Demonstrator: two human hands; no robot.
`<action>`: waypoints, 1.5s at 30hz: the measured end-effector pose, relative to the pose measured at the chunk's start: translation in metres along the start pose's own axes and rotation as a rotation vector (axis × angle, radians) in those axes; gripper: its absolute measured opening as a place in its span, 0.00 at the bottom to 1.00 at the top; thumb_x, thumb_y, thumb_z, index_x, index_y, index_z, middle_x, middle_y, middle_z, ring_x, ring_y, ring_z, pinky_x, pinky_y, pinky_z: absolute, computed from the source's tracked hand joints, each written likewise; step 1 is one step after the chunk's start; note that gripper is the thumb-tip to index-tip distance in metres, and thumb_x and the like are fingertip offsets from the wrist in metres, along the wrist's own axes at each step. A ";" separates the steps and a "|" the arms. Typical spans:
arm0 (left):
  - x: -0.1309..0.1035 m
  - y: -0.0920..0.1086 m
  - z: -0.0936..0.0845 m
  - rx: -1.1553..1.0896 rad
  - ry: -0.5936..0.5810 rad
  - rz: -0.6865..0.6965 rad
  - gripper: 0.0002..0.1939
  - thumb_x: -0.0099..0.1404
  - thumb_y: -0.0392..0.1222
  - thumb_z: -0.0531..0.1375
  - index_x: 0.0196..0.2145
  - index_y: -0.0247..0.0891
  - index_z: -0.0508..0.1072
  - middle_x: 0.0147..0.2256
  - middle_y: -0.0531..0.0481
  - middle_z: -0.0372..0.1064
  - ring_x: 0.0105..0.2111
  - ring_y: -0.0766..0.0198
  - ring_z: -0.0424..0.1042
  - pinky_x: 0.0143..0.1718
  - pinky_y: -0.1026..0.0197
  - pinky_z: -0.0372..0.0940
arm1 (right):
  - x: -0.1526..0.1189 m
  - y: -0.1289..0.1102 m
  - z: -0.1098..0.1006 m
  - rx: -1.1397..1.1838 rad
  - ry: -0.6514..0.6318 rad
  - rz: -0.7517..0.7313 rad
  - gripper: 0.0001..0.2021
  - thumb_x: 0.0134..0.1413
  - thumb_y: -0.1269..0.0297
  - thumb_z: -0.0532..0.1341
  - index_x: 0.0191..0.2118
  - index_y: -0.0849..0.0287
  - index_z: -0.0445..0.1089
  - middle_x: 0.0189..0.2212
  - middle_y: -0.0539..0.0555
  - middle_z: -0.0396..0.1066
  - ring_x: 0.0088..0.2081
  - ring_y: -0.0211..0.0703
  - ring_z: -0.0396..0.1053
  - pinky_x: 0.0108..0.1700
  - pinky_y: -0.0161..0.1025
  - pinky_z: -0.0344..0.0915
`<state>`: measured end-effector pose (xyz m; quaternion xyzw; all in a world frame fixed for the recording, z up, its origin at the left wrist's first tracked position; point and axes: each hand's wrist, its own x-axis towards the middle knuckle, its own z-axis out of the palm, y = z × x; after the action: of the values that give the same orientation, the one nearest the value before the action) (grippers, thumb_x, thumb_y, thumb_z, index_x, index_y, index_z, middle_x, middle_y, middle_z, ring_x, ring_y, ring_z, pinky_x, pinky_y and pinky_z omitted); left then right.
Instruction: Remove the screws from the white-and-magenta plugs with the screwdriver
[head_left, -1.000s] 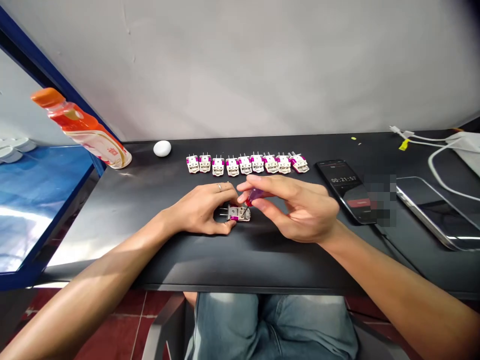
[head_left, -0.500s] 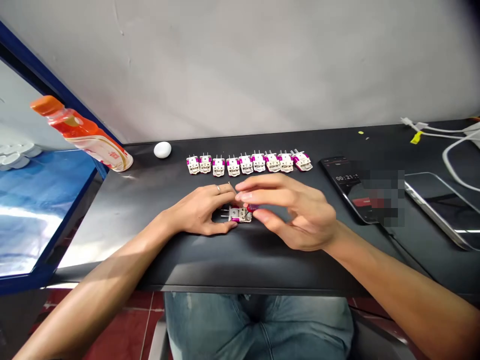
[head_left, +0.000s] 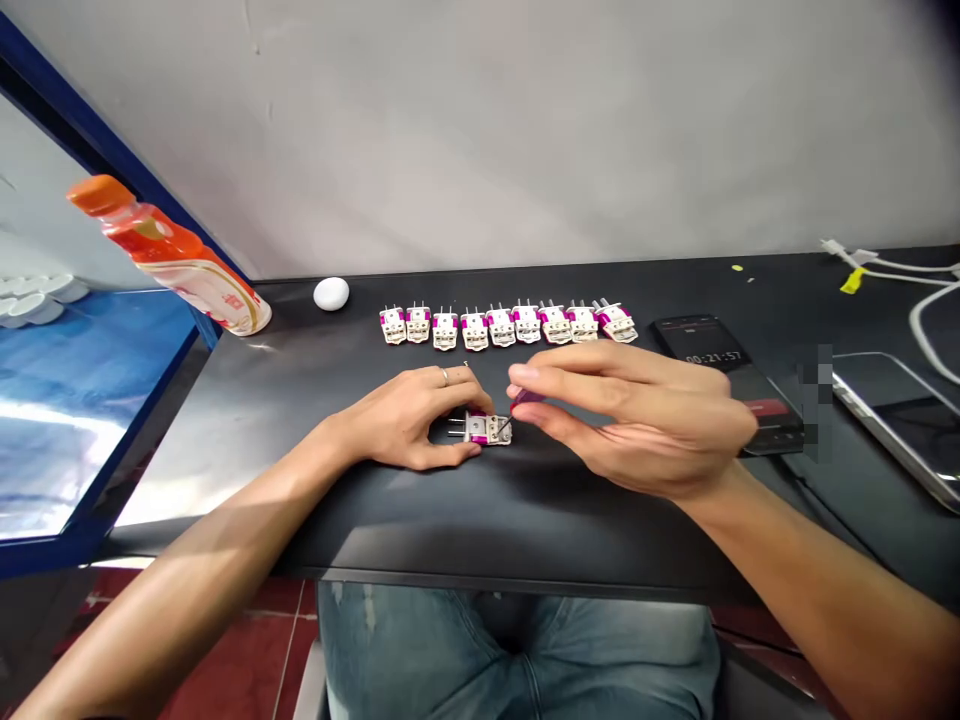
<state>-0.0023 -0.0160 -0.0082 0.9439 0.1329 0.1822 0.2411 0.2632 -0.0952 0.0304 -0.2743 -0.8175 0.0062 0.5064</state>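
Observation:
On the black table lies a small white and magenta plug (head_left: 480,428), its metal pins pointing left. My left hand (head_left: 409,415) grips it between the thumb at the near side and a finger at the far side. To its right, my right hand (head_left: 645,410) pinches the purple handle of a small screwdriver (head_left: 527,398). The thin shaft slants down to the right end of the plug, where the tip meets the screw area. Behind my hands, several similar plugs (head_left: 501,327) stand in a row with pins toward the wall.
A phone (head_left: 697,345) showing a timer lies right of my right hand, with a second phone-like device (head_left: 892,410) beyond it. White cables (head_left: 900,265) lie at the far right. An orange-capped bottle (head_left: 187,265) and a white egg-shaped object (head_left: 331,294) are at the left.
My right hand has shifted right and drawn its fingers closer around the handle, showing more of the screwdriver's shaft. My left hand still holds the plug. The view has shifted slightly.

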 end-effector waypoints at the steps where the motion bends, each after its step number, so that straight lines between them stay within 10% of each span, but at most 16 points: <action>1: 0.000 0.000 0.000 -0.005 0.003 0.009 0.16 0.78 0.50 0.66 0.57 0.40 0.79 0.50 0.42 0.81 0.46 0.53 0.81 0.50 0.54 0.75 | 0.000 -0.001 0.000 0.010 -0.027 0.015 0.34 0.68 0.79 0.73 0.73 0.44 0.76 0.50 0.51 0.90 0.45 0.46 0.89 0.51 0.42 0.91; 9: 0.000 0.000 -0.001 -0.044 0.010 0.004 0.14 0.76 0.48 0.68 0.55 0.40 0.79 0.48 0.43 0.80 0.45 0.55 0.80 0.48 0.57 0.73 | 0.002 -0.003 0.004 0.061 0.011 -0.063 0.34 0.67 0.76 0.75 0.72 0.42 0.77 0.49 0.54 0.89 0.41 0.47 0.88 0.39 0.42 0.90; 14: 0.000 0.000 -0.001 -0.035 0.033 0.030 0.15 0.76 0.48 0.68 0.55 0.40 0.79 0.48 0.43 0.81 0.44 0.54 0.80 0.48 0.56 0.73 | 0.001 -0.003 0.004 0.102 -0.061 -0.001 0.35 0.72 0.79 0.67 0.78 0.45 0.71 0.54 0.53 0.89 0.52 0.50 0.89 0.56 0.48 0.91; 20: 0.001 0.001 -0.002 -0.060 -0.002 -0.003 0.14 0.76 0.48 0.68 0.54 0.39 0.80 0.47 0.43 0.81 0.43 0.54 0.80 0.46 0.56 0.74 | 0.001 -0.003 0.002 0.095 -0.012 -0.035 0.36 0.64 0.77 0.77 0.72 0.39 0.78 0.47 0.51 0.89 0.39 0.46 0.87 0.41 0.42 0.89; 25: 0.001 -0.002 -0.001 -0.072 0.023 0.021 0.15 0.75 0.49 0.68 0.55 0.40 0.80 0.48 0.42 0.81 0.44 0.53 0.81 0.47 0.55 0.74 | 0.000 -0.004 0.004 0.175 -0.034 0.012 0.32 0.70 0.78 0.70 0.73 0.45 0.77 0.54 0.53 0.89 0.50 0.51 0.89 0.54 0.48 0.91; 30: 0.001 -0.002 0.001 -0.064 0.041 0.053 0.17 0.76 0.49 0.68 0.57 0.39 0.80 0.52 0.39 0.80 0.49 0.50 0.82 0.53 0.52 0.77 | 0.001 -0.002 0.004 0.123 0.007 -0.083 0.26 0.65 0.73 0.77 0.65 0.46 0.84 0.48 0.55 0.88 0.43 0.46 0.87 0.41 0.40 0.88; 45: 0.003 0.002 0.008 -0.120 0.082 0.076 0.11 0.77 0.45 0.68 0.53 0.40 0.82 0.53 0.38 0.81 0.55 0.49 0.81 0.61 0.50 0.77 | -0.004 -0.001 0.011 0.233 -0.025 0.042 0.32 0.72 0.80 0.66 0.75 0.48 0.74 0.58 0.58 0.87 0.56 0.48 0.88 0.61 0.48 0.88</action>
<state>0.0041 -0.0198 -0.0129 0.9238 0.0957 0.2376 0.2846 0.2545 -0.0952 0.0217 -0.2308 -0.8115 0.1151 0.5244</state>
